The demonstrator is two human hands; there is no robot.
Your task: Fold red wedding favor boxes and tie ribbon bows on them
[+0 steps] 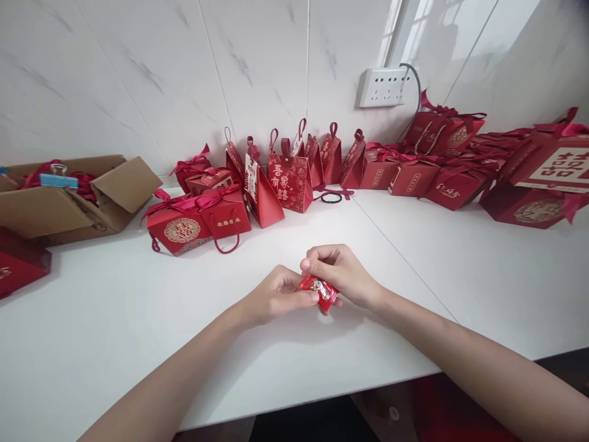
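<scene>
Above the front part of the white table, my two hands meet around a small red wrapped candy [321, 291] with a printed wrapper. My left hand [280, 296] pinches its left side, the thumb lying across the front. From the upper right, my right hand [339, 274] grips the same candy, with its thumb along the top edge and fingertips showing below. Most of the fingers of both hands are hidden behind the candy. Beyond them stands a red triangular gift box [289, 181] with gold lettering and a ribbon loop.
Red gift boxes [197, 222] with ribbons line the back of the white table [294, 362], piled higher at the right. An open cardboard box [115, 196] holding red items stands left. A black ring [331, 197] lies mid-back. A power strip [385, 88] is on the wall.
</scene>
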